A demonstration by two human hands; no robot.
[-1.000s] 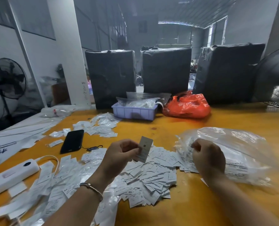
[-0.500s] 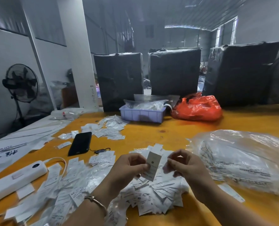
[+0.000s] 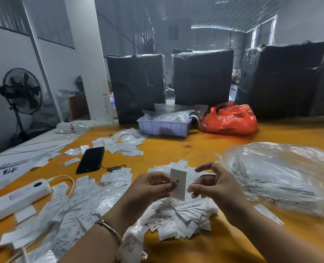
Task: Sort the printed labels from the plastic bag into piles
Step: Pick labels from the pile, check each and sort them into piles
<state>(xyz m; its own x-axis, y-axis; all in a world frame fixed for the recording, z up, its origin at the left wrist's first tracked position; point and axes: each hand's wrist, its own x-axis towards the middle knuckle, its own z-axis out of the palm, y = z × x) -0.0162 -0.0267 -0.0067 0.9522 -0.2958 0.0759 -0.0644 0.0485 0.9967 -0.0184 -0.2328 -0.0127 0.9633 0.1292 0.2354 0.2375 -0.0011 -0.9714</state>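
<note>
Over the near edge of the yellow tabletop (image 3: 204,149), two bare forearms reaching in, thin bangle (image 3: 108,227) on the left wrist. Left hand (image 3: 149,188) up at centre, thumb and fingers pinched on a small white label (image 3: 178,184), held upright and slightly tilted, marked "M". Right hand (image 3: 212,185) just beside it, fingers curled toward the label's right edge; grip there loose, contact with the label not clear enough to call. Directly beneath both hands, a heap of printed labels (image 3: 178,215), "XS" and "S" readable on a few. Left of that, more labels and clear sleeves (image 3: 68,211) spread loose across the tabletop, partly over a white power strip (image 3: 15,199) with its cable looping back. To the right, the big clear plastic bag (image 3: 282,175) lying on its side, printed sheets showing through, one stray label (image 3: 269,214) on the tabletop in front of it. Farther back on the left, a black phone (image 3: 90,160) face down, a smaller pile of labels (image 3: 127,143) beyond it. Toward the far edge, a pale purple tray (image 3: 164,128) stuffed with clear bags, an orange plastic bag (image 3: 229,120) right beside it. Behind those, three tall black-wrapped bales (image 3: 202,76) standing in a row. Far left, off the tabletop, a black pedestal fan (image 3: 21,92) next to a white pillar (image 3: 87,59).
</note>
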